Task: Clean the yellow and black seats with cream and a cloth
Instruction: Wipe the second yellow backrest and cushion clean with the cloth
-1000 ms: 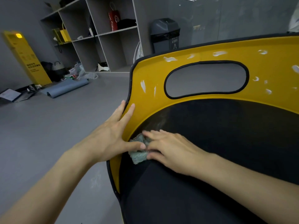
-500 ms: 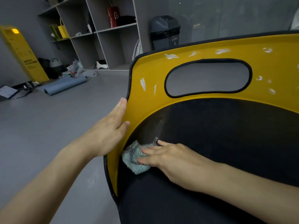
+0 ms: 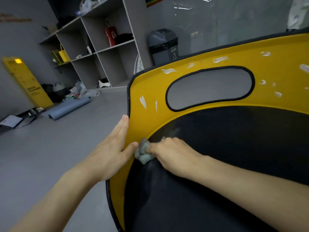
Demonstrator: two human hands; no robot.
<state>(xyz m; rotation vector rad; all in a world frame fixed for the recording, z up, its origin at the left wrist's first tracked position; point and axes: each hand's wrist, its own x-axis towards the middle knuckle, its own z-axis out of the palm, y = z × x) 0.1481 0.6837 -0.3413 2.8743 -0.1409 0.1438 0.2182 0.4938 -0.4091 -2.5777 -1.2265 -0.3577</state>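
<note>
The cloth [image 3: 143,152] is pressed onto the seat [image 3: 150,84] under the fingertips of the right hand [image 3: 173,154]. As far as motion blur allows, this grip is seen as nearly straight fingers bearing down, not a clenched fist. Half a second ago the cloth was spread lower on the black pad [image 3: 234,148]. It has now been drawn up and bunched just ahead of the grip, on the seam where black meets yellow.

The left hand [image 3: 110,148] is laid flat along the seat's rim, just left of the grip, fingers straight. Its thumb has been brought back over the yellow face until it nearly touches the cloth.

A back-and-forth scrub of the seam is judged to be under way. The cream dabs [image 3: 168,70], well above the grip and around the cut-out, are not yet spread, so most of the yellow is judged still uncleaned.
</note>
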